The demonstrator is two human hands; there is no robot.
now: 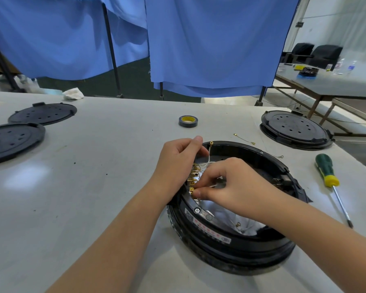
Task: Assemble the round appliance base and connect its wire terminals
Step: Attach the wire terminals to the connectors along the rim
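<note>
Black round base (237,248) on table, brass terminals (193,176) inside left wall

Black round appliance base (237,248) with brass-gold terminals (193,176) and white wires (205,164) on a pale grey table (93,187); green-and-yellow-handled screwdriver (325,170); grey tape roll (188,121), yellow core; blue curtains (216,43) behind.

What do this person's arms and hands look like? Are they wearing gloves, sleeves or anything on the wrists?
Both forearms are bare as far as the picture shows, with no sleeves in view. The left hand and the right hand wear no gloves. No watch, ring or wristband shows on either. The visible fingernails look short and unpainted.
</note>
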